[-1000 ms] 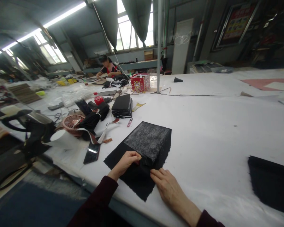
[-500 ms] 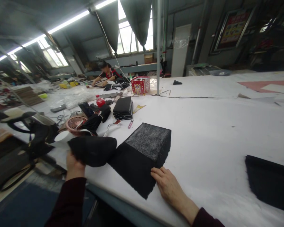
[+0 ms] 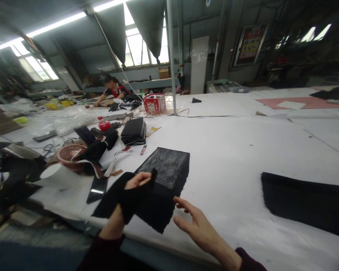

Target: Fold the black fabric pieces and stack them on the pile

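On the white table lies a black fabric piece (image 3: 155, 207), its frayed right edge turned toward my right hand. The far part of it is a grey speckled panel (image 3: 164, 165). Over this piece, my left hand (image 3: 137, 181) grips another piece of black cloth (image 3: 134, 197), which drapes across the palm and wrist and hides part of the fabric below. My right hand (image 3: 192, 222) hovers beside the frayed edge, thumb and fingers apart, holding nothing. Left of the fabric, a dark phone-like slab (image 3: 97, 189) lies near the table edge.
Beyond the fabric sit a stack of black pieces (image 3: 133, 131) and pink thread snips (image 3: 143, 149). A pink fan (image 3: 72, 153) and a red-capped bottle (image 3: 103, 124) stand left. Another black cloth (image 3: 302, 201) lies right. A co-worker (image 3: 113, 90) sits across the table.
My left hand has brought its black cloth rightward over the fabric piece. My right hand has lifted off the fabric edge and its fingers have spread. The view has turned right.
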`<state>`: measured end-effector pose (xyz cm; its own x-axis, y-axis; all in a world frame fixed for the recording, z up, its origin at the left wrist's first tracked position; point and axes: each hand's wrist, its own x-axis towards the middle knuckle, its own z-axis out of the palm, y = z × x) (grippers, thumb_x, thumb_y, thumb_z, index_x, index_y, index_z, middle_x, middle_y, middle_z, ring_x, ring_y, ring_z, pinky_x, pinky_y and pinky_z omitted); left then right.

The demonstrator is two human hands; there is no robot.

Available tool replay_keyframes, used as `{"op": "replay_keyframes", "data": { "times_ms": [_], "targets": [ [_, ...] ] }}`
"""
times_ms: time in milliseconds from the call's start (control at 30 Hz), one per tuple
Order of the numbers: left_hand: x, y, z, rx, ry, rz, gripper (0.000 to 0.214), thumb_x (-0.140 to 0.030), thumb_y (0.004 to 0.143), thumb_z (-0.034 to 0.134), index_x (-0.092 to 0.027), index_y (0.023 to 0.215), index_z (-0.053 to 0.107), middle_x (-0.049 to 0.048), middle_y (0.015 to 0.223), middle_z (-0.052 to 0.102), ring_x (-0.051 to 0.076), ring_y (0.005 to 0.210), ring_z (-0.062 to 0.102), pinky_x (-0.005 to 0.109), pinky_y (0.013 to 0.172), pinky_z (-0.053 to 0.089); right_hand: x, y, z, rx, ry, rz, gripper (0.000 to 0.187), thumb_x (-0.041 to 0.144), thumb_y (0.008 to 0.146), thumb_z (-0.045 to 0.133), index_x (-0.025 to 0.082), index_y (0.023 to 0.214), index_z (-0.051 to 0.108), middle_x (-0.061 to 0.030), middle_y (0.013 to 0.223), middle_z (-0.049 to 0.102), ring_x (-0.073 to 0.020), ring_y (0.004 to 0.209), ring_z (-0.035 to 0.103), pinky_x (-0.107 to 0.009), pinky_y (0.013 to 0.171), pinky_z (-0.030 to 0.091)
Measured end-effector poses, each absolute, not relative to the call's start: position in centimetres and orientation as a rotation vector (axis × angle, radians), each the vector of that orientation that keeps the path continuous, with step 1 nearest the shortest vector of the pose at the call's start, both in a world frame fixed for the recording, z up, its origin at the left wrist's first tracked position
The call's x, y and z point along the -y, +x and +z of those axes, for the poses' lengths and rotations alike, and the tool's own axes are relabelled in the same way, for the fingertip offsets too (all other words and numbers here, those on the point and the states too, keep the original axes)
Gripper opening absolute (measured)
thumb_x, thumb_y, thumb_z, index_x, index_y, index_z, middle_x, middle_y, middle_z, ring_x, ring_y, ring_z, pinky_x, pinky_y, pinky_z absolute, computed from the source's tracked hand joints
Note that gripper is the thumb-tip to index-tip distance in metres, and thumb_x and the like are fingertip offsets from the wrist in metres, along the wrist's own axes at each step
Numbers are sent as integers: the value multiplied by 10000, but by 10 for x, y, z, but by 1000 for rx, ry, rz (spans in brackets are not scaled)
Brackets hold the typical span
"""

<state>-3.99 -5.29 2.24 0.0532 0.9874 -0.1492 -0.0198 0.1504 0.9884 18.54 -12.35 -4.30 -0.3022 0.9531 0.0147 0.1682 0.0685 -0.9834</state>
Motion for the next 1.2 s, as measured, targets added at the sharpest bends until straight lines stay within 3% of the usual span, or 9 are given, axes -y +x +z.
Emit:
{"op": "replay_keyframes", "data": {
  "times_ms": [133,267,367,467,567,633,733,933,1200],
  "targets": [
    [77,82,-17,-1130,1795,958,93,-232,873,542,-191,846,621,25,869,617,161,826,589,266,778,475,152,222,-35,1083,-1095,1569,690,620,822,647,183,1340,517,-128,1250,597,-301,1090,583,-418,871,520],
    [105,156,-45,-896,2119,809,167,-121,914,431,-197,912,580,35,929,606,149,826,587,262,762,483,183,268,-53,685,-1333,1417,625,606,739,730,136,1144,657,-108,1034,684,-324,1007,617,-415,845,531],
    [107,164,-56,-807,2344,671,202,-102,913,448,-211,1021,580,47,1041,615,185,946,577,321,848,482,206,300,-70,542,-1404,1306,603,568,669,781,128,1073,697,-101,957,703,-327,957,634,-430,888,512],
    [94,152,-64,-803,2587,481,228,-115,888,522,-223,1079,586,50,1121,603,222,998,557,384,873,474,229,332,-85,547,-1406,1294,570,551,686,750,144,1081,690,-98,958,700,-304,930,642,-412,867,514],
    [82,138,-71,-743,2692,390,321,-129,896,542,-240,1197,550,52,1220,564,231,1090,528,396,932,457,241,367,-93,714,-1567,1332,554,607,702,682,148,1011,684,-68,770,675,-265,716,650,-362,666,527],
    [79,134,-74,-691,2723,377,366,-136,908,537,-253,1254,521,51,1260,544,227,1126,513,397,968,440,238,389,-89,938,-1814,1167,481,611,741,619,173,930,676,-38,664,632,-241,619,620,-331,578,484],
    [79,136,-70,-613,2758,330,369,-146,911,540,-256,1263,521,51,1233,555,219,1090,527,387,956,443,211,398,-71,1325,-2060,694,280,473,838,537,224,888,655,-25,735,643,-223,710,613,-322,653,451],
    [66,153,-58,-630,2836,288,273,-164,904,551,-225,1170,564,39,1071,603,220,1007,538,388,894,448,125,339,-62,1688,-2044,267,76,173,868,529,207,867,597,-34,890,617,-220,894,557,-337,781,384],
    [47,154,-82,-789,2822,411,204,-137,950,453,-207,1083,591,42,1043,599,208,954,539,380,851,441,98,307,-93,1655,-2077,105,143,89,822,617,209,807,541,-20,854,568,-235,877,498,-358,767,326]
  ]
}}
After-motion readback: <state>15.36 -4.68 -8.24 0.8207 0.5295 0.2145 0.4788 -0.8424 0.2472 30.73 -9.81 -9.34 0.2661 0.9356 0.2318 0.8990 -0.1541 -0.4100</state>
